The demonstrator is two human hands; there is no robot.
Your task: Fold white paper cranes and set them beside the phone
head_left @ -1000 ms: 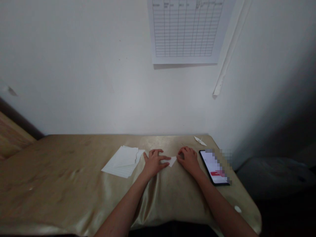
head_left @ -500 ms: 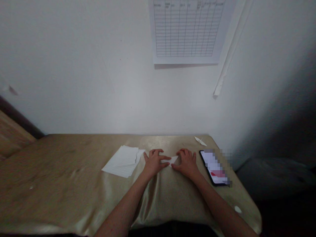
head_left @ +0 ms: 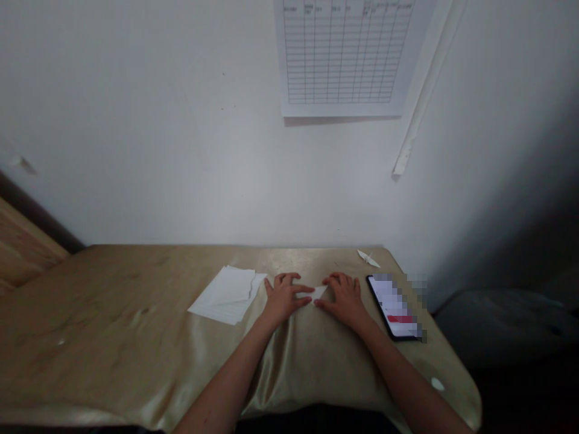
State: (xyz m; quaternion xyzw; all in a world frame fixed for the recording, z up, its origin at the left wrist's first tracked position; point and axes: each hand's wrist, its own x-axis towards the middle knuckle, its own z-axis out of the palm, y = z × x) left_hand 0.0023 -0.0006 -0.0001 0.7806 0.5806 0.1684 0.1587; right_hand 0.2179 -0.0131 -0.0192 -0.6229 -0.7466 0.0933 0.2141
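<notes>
Between my two hands lies a small folded piece of white paper (head_left: 320, 292) on the cloth-covered table. My left hand (head_left: 286, 296) pinches its left side, with the other fingers bent and partly spread. From the right, my right hand (head_left: 344, 295) grips the opposite side with thumb and fingers. Both hands hide parts of the paper's edges. Just left of my left hand rests a stack of white paper sheets (head_left: 224, 295), the top one with a torn edge.
A phone (head_left: 393, 307) with a lit screen lies right of my right hand. Behind it sits a small folded paper figure (head_left: 368, 259). The shiny gold tablecloth (head_left: 136, 313) reaches the wall, where a printed chart (head_left: 344, 60) hangs. A white scrap (head_left: 437, 384) lies near the right edge.
Both hands keep nearly the same hold on the folded paper. The whole view has shifted very slightly.
</notes>
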